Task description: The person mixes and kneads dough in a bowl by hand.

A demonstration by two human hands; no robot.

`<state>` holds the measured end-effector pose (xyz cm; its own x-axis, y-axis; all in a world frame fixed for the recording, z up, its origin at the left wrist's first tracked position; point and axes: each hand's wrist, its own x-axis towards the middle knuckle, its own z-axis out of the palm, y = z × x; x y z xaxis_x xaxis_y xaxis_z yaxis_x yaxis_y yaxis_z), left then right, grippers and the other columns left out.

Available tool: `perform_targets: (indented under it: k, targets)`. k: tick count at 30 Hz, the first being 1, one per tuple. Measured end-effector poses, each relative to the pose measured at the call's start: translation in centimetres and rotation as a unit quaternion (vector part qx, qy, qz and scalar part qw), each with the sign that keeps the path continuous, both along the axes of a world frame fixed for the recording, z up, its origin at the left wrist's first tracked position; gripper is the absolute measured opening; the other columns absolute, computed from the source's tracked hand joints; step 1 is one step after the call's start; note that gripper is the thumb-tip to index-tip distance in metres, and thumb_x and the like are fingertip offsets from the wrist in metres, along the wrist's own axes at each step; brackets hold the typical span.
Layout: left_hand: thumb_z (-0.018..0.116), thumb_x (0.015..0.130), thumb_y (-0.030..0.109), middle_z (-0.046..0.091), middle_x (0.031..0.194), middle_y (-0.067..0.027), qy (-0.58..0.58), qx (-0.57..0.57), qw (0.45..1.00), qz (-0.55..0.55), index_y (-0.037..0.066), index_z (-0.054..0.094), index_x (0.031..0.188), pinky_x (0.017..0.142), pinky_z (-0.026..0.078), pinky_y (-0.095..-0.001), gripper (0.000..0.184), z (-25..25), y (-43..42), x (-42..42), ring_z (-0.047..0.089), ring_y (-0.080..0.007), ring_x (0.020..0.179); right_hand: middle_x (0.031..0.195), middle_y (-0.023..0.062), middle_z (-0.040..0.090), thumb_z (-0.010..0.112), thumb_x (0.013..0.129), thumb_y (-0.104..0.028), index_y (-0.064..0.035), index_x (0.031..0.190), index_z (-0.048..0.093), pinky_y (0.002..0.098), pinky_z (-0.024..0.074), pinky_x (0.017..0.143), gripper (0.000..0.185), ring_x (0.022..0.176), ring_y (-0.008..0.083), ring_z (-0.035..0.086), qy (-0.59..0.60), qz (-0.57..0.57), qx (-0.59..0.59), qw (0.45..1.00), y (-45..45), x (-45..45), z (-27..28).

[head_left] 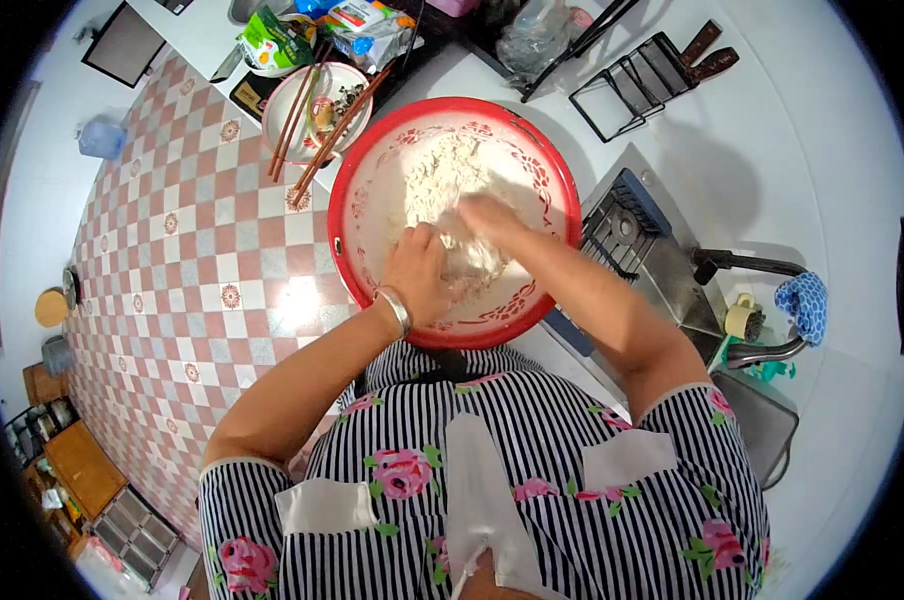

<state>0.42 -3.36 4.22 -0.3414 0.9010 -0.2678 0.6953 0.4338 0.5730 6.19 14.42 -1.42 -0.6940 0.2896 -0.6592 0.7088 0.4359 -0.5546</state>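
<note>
Your left hand (419, 272), fingers curled, and blurred right hand (490, 222) worked at the pale, crumbly, floury mixture (438, 180) inside the wide, round, red-rimmed white basin (452, 107). I couldn't tell whether either hand's fingers clamped any.

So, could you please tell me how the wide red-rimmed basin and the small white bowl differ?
The wide red-rimmed basin is much larger than the small white bowl. The basin holds pale floury clumps; the bowl holds dark bits, with brown chopsticks across it. Both are round and pale inside.
</note>
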Motion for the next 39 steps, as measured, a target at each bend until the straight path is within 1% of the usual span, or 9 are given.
perform_targets:
  k: [2, 8, 17, 24, 29, 32, 33, 37, 39]
  targets:
    - [0.076, 0.07, 0.033, 0.048, 0.122, -0.0172, -0.001, -0.017, 1.0, 0.001, -0.003, 0.047, 0.121, 0.1, 0.038, -0.0445, 0.069, 0.2, -0.5, -0.3, 0.044, -0.0351, 0.116, 0.099, 0.0212, 0.065, 0.038, 0.094, -0.036, -0.0058, 0.104, 0.062, 0.0502, 0.0455, 0.083, 0.04, 0.092, 0.0372, 0.062, 0.011, 0.083, 0.135, 0.987, -4.1, 2.0, 1.3]
    - [0.056, 0.086, 0.032, 0.054, 0.115, -0.0108, 0.177, -0.035, 0.982, -0.049, 0.006, 0.056, 0.121, 0.093, 0.041, -0.0459, 0.043, -7.7, -0.3, 1.2, 0.05, -0.0288, 0.109, 0.091, 0.0172, 0.061, 0.049, 0.089, -0.025, -0.0051, 0.097, 0.059, 0.0485, 0.0403, 0.085, 0.024, 0.093, 0.035, 0.057, 0.123, -0.123, 0.281, 0.944, -9.4, 4.8, -0.3]
    - [0.048, 0.09, 0.024, 0.057, 0.105, -0.004, 0.163, -0.114, 0.979, 0.044, 0.012, 0.056, 0.121, 0.075, 0.052, -0.0412, 0.034, -8.2, 4.4, -1.0, 0.056, -0.0233, 0.098, 0.089, 0.0154, 0.062, 0.051, 0.086, -0.026, -0.0051, 0.091, 0.06, 0.0472, 0.0383, 0.083, 0.023, 0.089, 0.0331, 0.057, 0.204, -0.144, 0.352, 0.902, -5.6, 0.6, -3.7]
    - [0.054, 0.089, 0.023, 0.057, 0.109, -0.0095, 0.132, -0.143, 0.976, 0.1, 0.008, 0.052, 0.114, 0.079, 0.054, -0.0399, 0.029, -8.5, 6.1, -1.9, 0.059, -0.0243, 0.1, 0.073, 0.0114, 0.061, 0.055, 0.084, -0.025, -0.007, 0.084, 0.062, 0.0485, 0.041, 0.072, 0.019, 0.075, 0.0333, 0.059, 0.272, -0.133, 0.344, 0.889, -3.1, -1.5, -4.4]
    - [0.071, 0.078, 0.031, 0.057, 0.119, -0.0138, 0.063, -0.173, 0.981, 0.062, 0.004, 0.05, 0.12, 0.089, 0.051, -0.04, 0.054, -6.0, 6.0, -3.6, 0.059, -0.0299, 0.109, 0.094, 0.0164, 0.061, 0.058, 0.083, -0.025, -0.0067, 0.093, 0.064, 0.0487, 0.0398, 0.082, 0.022, 0.093, 0.0338, 0.057, 0.245, -0.122, 0.337, 0.901, -3.4, -0.9, -4.0]
    - [0.078, 0.07, 0.039, 0.056, 0.126, -0.0194, -0.21, -0.043, 0.969, -0.123, -0.001, 0.046, 0.13, 0.094, 0.048, -0.0381, 0.079, -12.9, 5.1, -8.9, 0.057, -0.0316, 0.115, 0.114, 0.0219, 0.054, 0.062, 0.081, -0.026, -0.0079, 0.111, 0.061, 0.0566, 0.0323, 0.093, 0.036, 0.109, 0.0369, 0.049, 0.215, -0.064, 0.26, 0.939, -5.3, 2.1, 0.1]
    - [0.073, 0.077, 0.041, 0.052, 0.132, -0.0245, -0.287, -0.099, 0.947, -0.101, -0.002, 0.04, 0.138, 0.1, 0.042, -0.0351, 0.082, -6.4, 4.1, -9.5, 0.052, -0.0326, 0.121, 0.116, 0.0227, 0.053, 0.063, 0.08, -0.027, -0.0088, 0.115, 0.06, 0.0587, 0.0299, 0.096, 0.039, 0.112, 0.0373, 0.048, 0.237, -0.006, 0.251, 0.939, -6.3, 3.5, 0.7]
    - [0.063, 0.088, 0.038, 0.044, 0.139, -0.0255, -0.182, -0.085, 0.979, -0.026, 0.006, 0.044, 0.139, 0.106, 0.037, -0.0367, 0.063, -9.5, 3.0, -8.6, 0.052, -0.0343, 0.122, 0.13, 0.0237, 0.045, 0.06, 0.082, -0.023, -0.0141, 0.126, 0.057, 0.064, 0.0163, 0.106, 0.045, 0.126, 0.0369, 0.041, 0.255, 0.166, 0.281, 0.91, -10.7, 6.4, 0.8]
    - [0.059, 0.09, 0.039, 0.047, 0.136, -0.0257, -0.112, -0.079, 0.987, -0.084, 0.005, 0.043, 0.139, 0.106, 0.037, -0.0373, 0.061, -8.2, 2.7, -8.1, 0.051, -0.0354, 0.123, 0.136, 0.0234, 0.041, 0.057, 0.083, -0.02, -0.0169, 0.129, 0.056, 0.064, 0.0098, 0.111, 0.046, 0.132, 0.0358, 0.036, 0.244, 0.267, 0.321, 0.875, -9.9, 6.6, 0.2]
